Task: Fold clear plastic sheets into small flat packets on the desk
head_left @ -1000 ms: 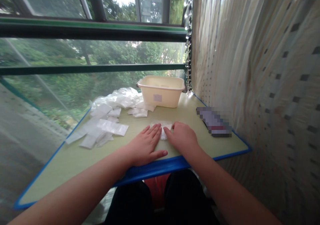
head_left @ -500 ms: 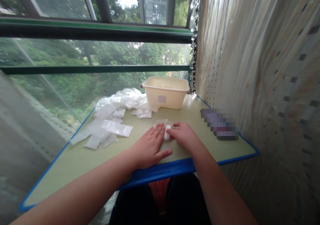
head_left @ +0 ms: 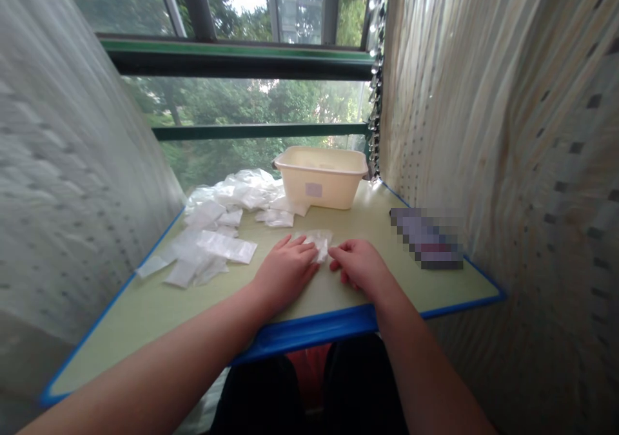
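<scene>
A small clear plastic bag [head_left: 323, 240] lies crumpled on the table in front of me, between my two hands. My left hand [head_left: 286, 272] rests palm down with its fingers stretched out, their tips over the bag's left side. At the bag's right edge is my right hand [head_left: 362, 266], with thumb and forefinger pinched together and the other fingers curled under. The pinched fingertips meet the edge of the plastic; how much they hold is too small to tell.
Flat translucent bags [head_left: 207, 248] lie in a loose pile at the left, with more crumpled plastic [head_left: 246, 187] behind. A cream plastic tub [head_left: 319, 190] stands at the back. A pixelated object [head_left: 428, 238] lies at the right. Blue trim [head_left: 314, 325] edges the table [head_left: 159, 328].
My left hand has shifted slightly left and its thumb has drawn in. My right fingers have closed into a pinch. The left curtain now hangs further across the window.
</scene>
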Demonstrator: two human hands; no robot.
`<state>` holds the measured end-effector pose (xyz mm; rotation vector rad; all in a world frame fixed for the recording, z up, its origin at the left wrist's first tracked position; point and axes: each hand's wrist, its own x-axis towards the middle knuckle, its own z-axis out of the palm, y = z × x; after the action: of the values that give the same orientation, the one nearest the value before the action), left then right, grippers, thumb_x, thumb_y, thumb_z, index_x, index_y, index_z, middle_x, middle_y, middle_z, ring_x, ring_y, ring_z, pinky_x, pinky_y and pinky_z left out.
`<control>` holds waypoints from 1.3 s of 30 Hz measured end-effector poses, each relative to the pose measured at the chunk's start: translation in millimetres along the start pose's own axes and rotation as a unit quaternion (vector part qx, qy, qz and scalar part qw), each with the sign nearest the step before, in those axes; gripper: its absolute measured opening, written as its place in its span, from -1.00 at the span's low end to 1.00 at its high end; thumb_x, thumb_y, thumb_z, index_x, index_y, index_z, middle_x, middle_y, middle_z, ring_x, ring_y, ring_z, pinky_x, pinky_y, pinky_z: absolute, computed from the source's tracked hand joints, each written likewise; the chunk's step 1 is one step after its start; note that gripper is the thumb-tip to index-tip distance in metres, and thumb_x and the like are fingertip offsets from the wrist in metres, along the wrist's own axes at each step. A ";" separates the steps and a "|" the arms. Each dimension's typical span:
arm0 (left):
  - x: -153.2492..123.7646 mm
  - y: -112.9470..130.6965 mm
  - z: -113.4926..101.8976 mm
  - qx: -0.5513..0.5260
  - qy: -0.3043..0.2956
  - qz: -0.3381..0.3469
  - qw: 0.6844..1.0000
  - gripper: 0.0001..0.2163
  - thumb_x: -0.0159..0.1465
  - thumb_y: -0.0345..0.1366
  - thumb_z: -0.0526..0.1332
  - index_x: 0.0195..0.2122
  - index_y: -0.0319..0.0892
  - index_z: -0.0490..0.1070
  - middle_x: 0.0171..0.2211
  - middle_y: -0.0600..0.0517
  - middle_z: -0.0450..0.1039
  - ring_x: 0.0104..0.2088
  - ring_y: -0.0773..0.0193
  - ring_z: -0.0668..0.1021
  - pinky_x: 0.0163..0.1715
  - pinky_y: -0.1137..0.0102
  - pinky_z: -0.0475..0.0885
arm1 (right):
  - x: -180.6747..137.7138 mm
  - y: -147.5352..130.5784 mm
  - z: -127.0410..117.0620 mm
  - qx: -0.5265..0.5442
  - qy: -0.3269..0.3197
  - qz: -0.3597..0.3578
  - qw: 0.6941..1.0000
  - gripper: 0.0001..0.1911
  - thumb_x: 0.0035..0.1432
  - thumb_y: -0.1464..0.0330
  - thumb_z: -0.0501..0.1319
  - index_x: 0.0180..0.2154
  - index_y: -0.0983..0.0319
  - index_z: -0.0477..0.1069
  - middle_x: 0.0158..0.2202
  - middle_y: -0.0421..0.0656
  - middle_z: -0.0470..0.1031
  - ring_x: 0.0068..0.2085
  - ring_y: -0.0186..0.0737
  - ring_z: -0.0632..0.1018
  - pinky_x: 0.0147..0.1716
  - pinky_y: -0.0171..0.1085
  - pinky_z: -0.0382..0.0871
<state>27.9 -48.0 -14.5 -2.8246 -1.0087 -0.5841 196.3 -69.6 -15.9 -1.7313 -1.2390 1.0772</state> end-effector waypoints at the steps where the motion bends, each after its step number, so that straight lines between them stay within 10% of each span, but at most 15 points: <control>1: 0.0 0.0 -0.8 0.005 0.004 0.005 1.000 -0.78 0.26 -0.31 0.00 -0.17 -0.16 0.39 -0.13 -0.03 0.46 -0.01 0.11 0.41 0.05 0.12 0.19 | 0.4 -0.8 0.2 -0.014 -0.010 0.006 1.000 -0.70 0.05 0.19 0.10 -0.50 0.30 0.33 -0.68 -0.19 0.41 -0.83 -0.49 0.22 -0.89 -0.46 0.01; 14: -2.8 8.5 -7.4 0.008 0.136 0.093 0.986 -0.77 0.22 -0.40 0.06 -0.11 -0.26 0.38 -0.10 -0.11 0.45 -0.04 0.13 0.44 0.06 0.14 0.20 | -8.9 -6.7 -4.6 0.248 -0.082 -0.013 0.965 -0.90 -0.06 0.40 0.22 -0.43 0.31 0.40 -0.49 -0.13 0.50 -0.49 -0.28 0.55 -0.69 -0.47 0.29; 20: -3.3 2.0 -19.7 -0.208 0.269 -0.057 0.939 -0.69 0.14 -0.31 0.19 -0.07 -0.20 0.34 -0.02 -0.09 0.36 0.02 0.15 0.36 0.05 0.22 0.24 | -15.5 -11.2 -5.3 0.239 -0.078 -0.054 0.966 -0.88 -0.07 0.38 0.22 -0.42 0.31 0.40 -0.54 -0.17 0.46 -0.53 -0.31 0.52 -0.71 -0.48 0.25; 26: 4.7 -4.6 -19.5 -0.549 0.145 -0.288 0.771 -0.50 0.10 -0.18 0.24 0.04 -0.25 0.21 0.02 -0.18 0.30 -0.08 0.15 0.45 -0.14 0.31 0.41 | -17.2 -10.6 -7.7 0.248 -0.103 -0.069 0.961 -0.88 -0.06 0.36 0.22 -0.42 0.29 0.37 -0.55 -0.20 0.43 -0.50 -0.29 0.52 -0.68 -0.45 0.28; 30: 4.7 -6.8 -21.0 -0.667 0.018 -0.292 0.685 -0.66 0.08 -0.22 0.27 -0.14 -0.27 0.37 -0.24 -0.10 0.47 -0.27 0.19 0.53 -0.30 0.33 0.47 | -15.7 -10.1 -10.9 0.240 -0.098 -0.068 0.964 -0.88 -0.06 0.37 0.20 -0.41 0.30 0.38 -0.52 -0.18 0.45 -0.50 -0.32 0.50 -0.66 -0.44 0.29; 39: 5.9 -6.6 -18.7 -0.649 0.025 -0.341 0.679 -0.76 0.01 -0.30 0.31 -0.28 -0.26 0.42 -0.37 -0.02 0.48 -0.42 0.31 0.52 -0.48 0.46 0.49 | -10.8 -6.1 -6.0 0.224 -0.084 -0.099 0.966 -0.73 -0.06 0.27 0.24 -0.30 0.30 0.44 -0.44 -0.16 0.47 -0.49 -0.36 0.43 -0.61 -0.42 0.32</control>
<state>21.8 -43.2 4.7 -3.1071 -2.3918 -2.2030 197.7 -78.9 -5.9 -1.1691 -1.1323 1.2855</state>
